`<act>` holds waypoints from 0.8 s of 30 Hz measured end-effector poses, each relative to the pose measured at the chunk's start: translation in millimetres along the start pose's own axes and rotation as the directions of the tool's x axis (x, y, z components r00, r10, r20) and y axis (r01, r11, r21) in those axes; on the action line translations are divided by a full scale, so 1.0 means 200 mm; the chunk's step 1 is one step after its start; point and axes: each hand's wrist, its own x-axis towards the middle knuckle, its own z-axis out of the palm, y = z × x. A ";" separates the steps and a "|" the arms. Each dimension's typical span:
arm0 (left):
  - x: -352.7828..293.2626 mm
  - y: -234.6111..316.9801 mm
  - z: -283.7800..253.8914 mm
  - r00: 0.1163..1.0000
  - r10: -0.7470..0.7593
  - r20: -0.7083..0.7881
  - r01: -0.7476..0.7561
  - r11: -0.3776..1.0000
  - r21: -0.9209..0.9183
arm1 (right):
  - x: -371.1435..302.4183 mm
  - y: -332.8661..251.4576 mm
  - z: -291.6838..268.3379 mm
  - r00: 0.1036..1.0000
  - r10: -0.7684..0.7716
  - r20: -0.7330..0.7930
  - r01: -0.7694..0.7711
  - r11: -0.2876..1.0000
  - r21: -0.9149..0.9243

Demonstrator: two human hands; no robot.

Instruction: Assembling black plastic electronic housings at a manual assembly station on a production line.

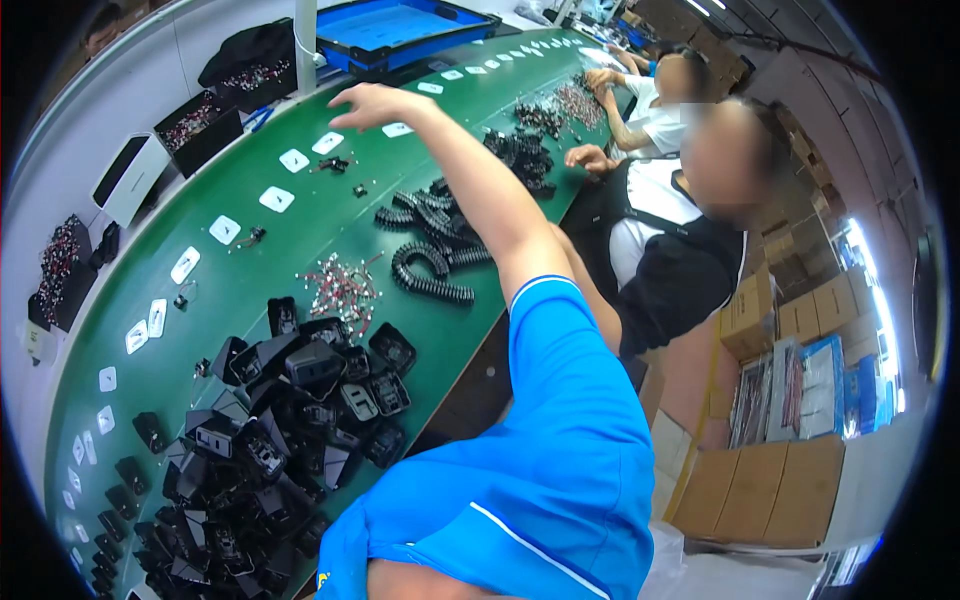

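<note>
My right hand (378, 106) reaches far out over the green conveyor belt (215, 300), its fingers stretched and apart, with nothing seen in them. Beneath and beside it lie white rounded cards, including one card (328, 143) just below the fingers and another card (397, 130) by the wrist. Each has a small dark mark in its middle. Only bare skin by a blue sleeve shows at the lower edge; my left hand is out of sight. Close to my body lies a heap of black plastic housings (265, 450), with small red-and-white wired parts (340, 290) beyond it.
Black ribbed hoses (430, 270) lie beneath my forearm. A blue tray (400, 35) and black bins (200, 130) line the belt's far side. Co-workers sit at right; one co-worker's hand (590, 158) rests near the belt edge. Cardboard boxes (760, 490) stand behind.
</note>
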 end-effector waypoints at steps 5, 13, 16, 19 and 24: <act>0.11 -0.21 -0.10 0.939 -0.324 0.114 0.340 0.921 -0.190 | -0.32 -0.62 0.19 0.924 -0.345 0.167 0.354 0.935 -0.026; 0.13 -0.20 -0.06 0.843 -0.482 0.239 0.506 0.561 -0.655 | -1.25 -1.50 0.16 0.378 -0.898 -0.223 0.850 0.241 0.469; 0.11 -0.10 -0.02 0.877 -0.435 0.203 0.467 0.678 -0.567 | -1.34 -1.63 0.21 0.257 -0.886 -0.385 0.771 -0.052 0.635; 0.12 -0.04 -0.02 0.863 -0.426 0.273 0.505 0.685 -0.526 | -1.38 -1.77 0.28 0.307 -0.757 -0.578 0.750 -0.181 0.636; 0.26 0.25 0.22 0.789 -0.062 0.612 0.409 0.795 -0.447 | -1.12 -1.75 0.33 0.411 -0.722 -0.556 0.728 -0.107 0.677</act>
